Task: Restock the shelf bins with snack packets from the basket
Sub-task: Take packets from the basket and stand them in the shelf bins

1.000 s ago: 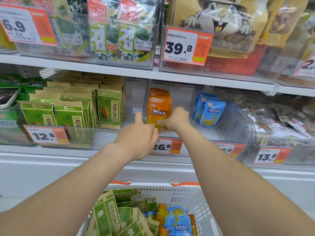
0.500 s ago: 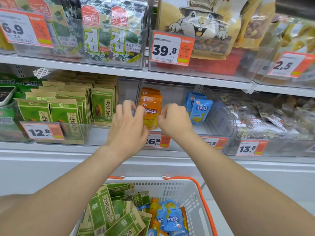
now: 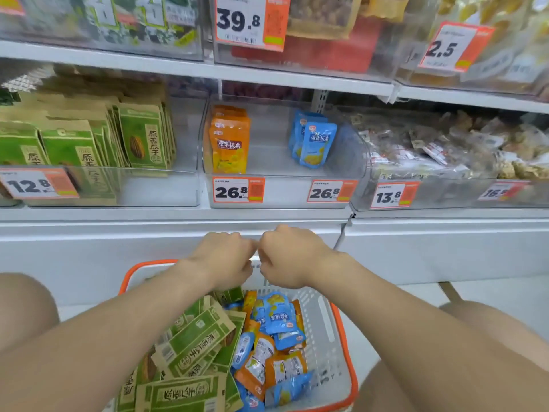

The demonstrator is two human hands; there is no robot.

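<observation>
A white basket with an orange rim (image 3: 346,346) sits low in front of me, filled with several green, orange and blue snack packets (image 3: 276,352). My left hand (image 3: 221,260) and my right hand (image 3: 289,257) hover side by side above the basket's far edge, fingers loosely curled, holding nothing. Above them a clear shelf bin (image 3: 282,191) holds upright orange packets (image 3: 228,144) at its left and blue packets (image 3: 315,144) at its right, with bare floor between them.
Green packets (image 3: 139,138) fill the bin to the left. A bin of clear-wrapped snacks (image 3: 445,150) stands to the right. Orange price tags (image 3: 237,190) line the bin fronts. An upper shelf (image 3: 267,75) overhangs. My knees flank the basket.
Both hands have left the orange packets in the bin and dropped down to just above the basket. The view has tilted down and moved closer.
</observation>
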